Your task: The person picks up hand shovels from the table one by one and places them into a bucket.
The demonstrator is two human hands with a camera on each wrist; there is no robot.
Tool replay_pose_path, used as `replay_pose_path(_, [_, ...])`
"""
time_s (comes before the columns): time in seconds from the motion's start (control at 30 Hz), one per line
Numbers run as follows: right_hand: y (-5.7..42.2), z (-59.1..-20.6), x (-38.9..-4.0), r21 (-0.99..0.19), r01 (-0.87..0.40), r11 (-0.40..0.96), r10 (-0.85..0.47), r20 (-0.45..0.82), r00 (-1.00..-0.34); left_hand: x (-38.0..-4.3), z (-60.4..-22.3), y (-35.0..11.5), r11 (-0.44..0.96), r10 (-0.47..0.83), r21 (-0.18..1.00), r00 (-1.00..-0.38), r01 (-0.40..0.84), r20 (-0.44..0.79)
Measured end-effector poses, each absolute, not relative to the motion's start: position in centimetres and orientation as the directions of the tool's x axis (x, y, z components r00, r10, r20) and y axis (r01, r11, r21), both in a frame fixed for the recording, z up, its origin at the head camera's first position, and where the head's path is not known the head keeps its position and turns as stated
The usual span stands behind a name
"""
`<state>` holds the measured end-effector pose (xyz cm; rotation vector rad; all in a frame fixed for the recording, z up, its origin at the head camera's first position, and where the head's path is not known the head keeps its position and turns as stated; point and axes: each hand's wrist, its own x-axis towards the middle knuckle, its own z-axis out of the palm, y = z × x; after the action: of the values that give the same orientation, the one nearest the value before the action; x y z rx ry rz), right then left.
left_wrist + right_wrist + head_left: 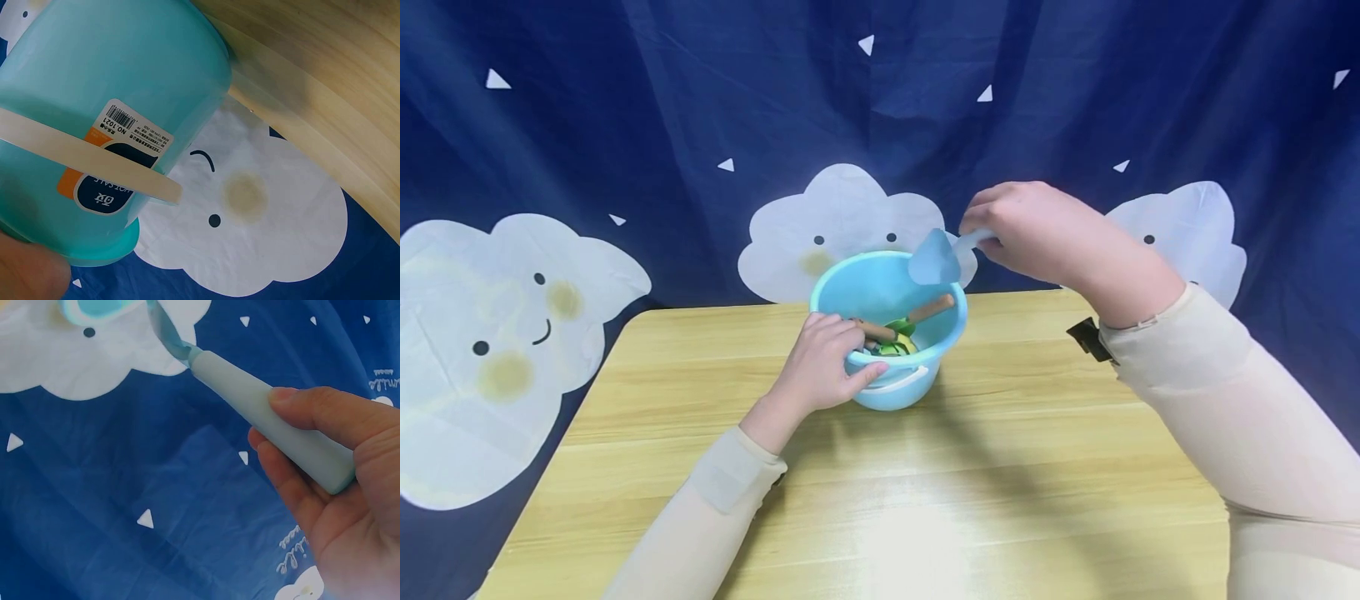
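A light blue bucket (953,337) stands upright toward the back of the table, its pale carry handle (897,383) hanging at the front. My left hand (820,362) grips the bucket's near-left rim, fingers over the edge and thumb outside. Above the far-right rim, my right hand (1037,229) holds a light blue toy shovel (935,260) by its handle, blade toward the bucket opening. In the right wrist view, thumb and fingers pinch the pale handle (250,403). Inside the bucket lie wooden-handled tools (934,308) with green and yellow parts, partly hidden by the left hand.
The bucket stands on a light wood-grain table (1037,467). Right behind it hangs a dark blue curtain (685,83) printed with white clouds and triangles. A label (134,134) on the bucket's side shows in the left wrist view.
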<state>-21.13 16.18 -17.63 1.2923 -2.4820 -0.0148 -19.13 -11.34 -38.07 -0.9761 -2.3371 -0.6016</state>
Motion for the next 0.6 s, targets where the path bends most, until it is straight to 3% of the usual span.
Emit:
replay_pose_path(0.43, [14.8,-19.6,-22.5,0.151,-0.803,0.577,-0.808,0.248,-0.534,-19.2,-38.2,-11.3,0.641,0.511,0.201,-0.607,0.741,0.609])
replay_pose_path(0.6, [14.2,-20.5,-23.0,0.178,-0.818,0.546,-0.83,0.251,-0.499,-19.3,-38.2,-11.4,0.641,0.509,0.203,-0.607,0.741,0.609])
